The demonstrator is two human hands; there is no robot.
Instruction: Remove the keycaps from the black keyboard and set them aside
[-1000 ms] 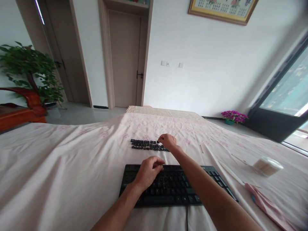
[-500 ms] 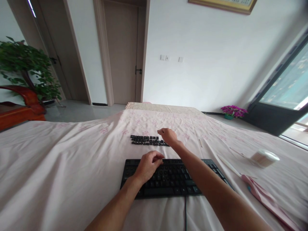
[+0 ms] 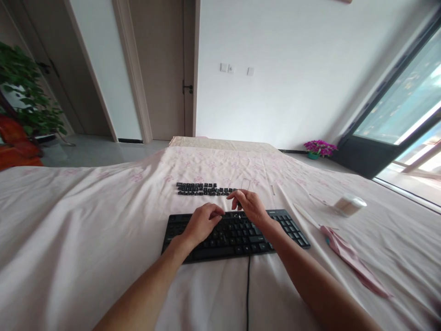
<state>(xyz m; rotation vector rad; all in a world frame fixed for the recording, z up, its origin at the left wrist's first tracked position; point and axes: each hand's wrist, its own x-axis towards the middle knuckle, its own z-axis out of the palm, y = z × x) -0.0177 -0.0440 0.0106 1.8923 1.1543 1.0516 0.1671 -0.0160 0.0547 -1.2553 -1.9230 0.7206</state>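
A black keyboard (image 3: 220, 252) lies on the pink floral cloth, its cable running toward me. My left hand (image 3: 203, 223) rests over its upper left part, thumb and fingers drawn together near the top row; whether anything small is between them is hidden. Above the top edge, right of centre, my right hand (image 3: 248, 204) is closed around a wire keycap puller (image 3: 245, 180). Its thin wire loop sticks up past the hand, and a shiny end points down at the keys. Behind the keyboard lie several loose black keycaps (image 3: 195, 188) in rows.
To the right are a clear round tub of cotton swabs (image 3: 349, 205), a pink cloth (image 3: 354, 262) with a pale stick by it, and a loose swab (image 3: 273, 190). The cloth-covered surface (image 3: 86, 220) spreads widely around the keyboard.
My right hand has come back from beside the loose keycaps to the keyboard's top edge, and the wire loop now shows. My left hand stays at the keyboard. The view has shifted.
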